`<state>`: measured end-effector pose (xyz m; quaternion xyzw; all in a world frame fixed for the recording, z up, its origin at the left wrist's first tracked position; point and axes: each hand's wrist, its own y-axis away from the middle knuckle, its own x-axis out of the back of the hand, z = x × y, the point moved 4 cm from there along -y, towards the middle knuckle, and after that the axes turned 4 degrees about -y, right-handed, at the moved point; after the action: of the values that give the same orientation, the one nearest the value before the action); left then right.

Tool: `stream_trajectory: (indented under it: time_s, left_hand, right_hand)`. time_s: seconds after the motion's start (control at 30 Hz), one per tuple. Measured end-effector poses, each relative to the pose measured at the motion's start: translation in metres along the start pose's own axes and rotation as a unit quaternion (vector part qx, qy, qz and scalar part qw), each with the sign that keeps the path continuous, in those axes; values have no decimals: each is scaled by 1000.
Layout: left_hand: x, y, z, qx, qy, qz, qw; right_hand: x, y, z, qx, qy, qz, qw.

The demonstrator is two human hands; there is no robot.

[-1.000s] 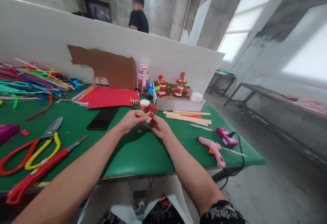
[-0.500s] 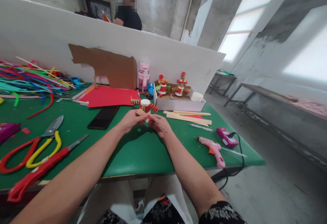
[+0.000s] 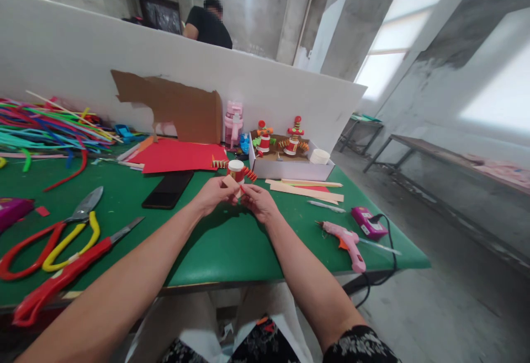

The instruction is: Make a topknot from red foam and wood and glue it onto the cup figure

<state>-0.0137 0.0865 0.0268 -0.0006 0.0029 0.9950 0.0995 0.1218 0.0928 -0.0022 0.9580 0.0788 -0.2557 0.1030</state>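
Near the middle of the green table, my left hand (image 3: pixel 213 195) pinches a folded strip of peach paper (image 3: pixel 232 185). My right hand (image 3: pixel 259 202) closes on the strip's other end, beside a bit of red paper; the two hands nearly touch. Just behind them stands a small red paper cup with a white top (image 3: pixel 236 167). Orange-red pleated paper (image 3: pixel 250 174) sticks out at its right, and a yellowish pleated strip (image 3: pixel 220 163) shows at its left. My fingers cover the cup's lower part.
Scissors (image 3: pixel 70 236) and a red-handled knife (image 3: pixel 74 266) lie left, near a black phone (image 3: pixel 168 190). Right are paper strips (image 3: pixel 306 191), a pen (image 3: pixel 326 206) and a pink glue gun (image 3: pixel 345 240) with a cord. Behind stands a white box (image 3: pixel 292 172) holding paper figures. A person (image 3: pixel 209 23) is beyond the partition.
The peach strip has tilted slightly between my fingers. Both hands stay in nearly the same place. Beyond the partition, the person has leaned forward.
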Motion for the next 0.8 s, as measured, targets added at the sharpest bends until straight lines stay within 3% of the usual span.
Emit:
stream_trajectory:
  time_s: [0.2, 0.47, 0.8]
  left_hand:
    - [1, 0, 0, -2, -3, 11, 1000]
    - [3, -2, -4, 4, 20, -5, 1000]
    - [0, -1, -6, 55, 88, -12, 995]
  right_hand:
    - [-2, 4, -3, 28, 49, 12, 998]
    - [-4, 3, -8, 138, 172, 19, 975]
    - [-8, 12, -19, 239, 375, 47, 895]
